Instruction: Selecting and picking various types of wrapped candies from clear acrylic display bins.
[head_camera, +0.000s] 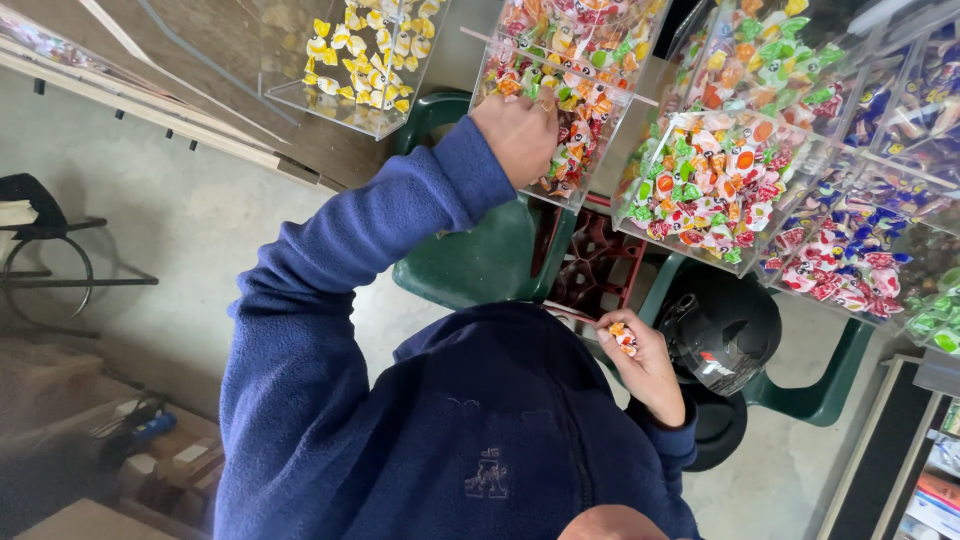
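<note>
While left hand (520, 135) digs into candy bin (585, 160), fingertips hidden, right hand (640, 360) pinching wrapped candy (623, 337).

Sweet shop (clear candy bins (715, 190)).

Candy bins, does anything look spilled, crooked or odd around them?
Nothing looks spilled. The left hand reaches into a clear bin of mixed candy, and the right hand holds one wrapped candy. The one odd thing is a black helmet sitting on a green chair below the bins.
</note>
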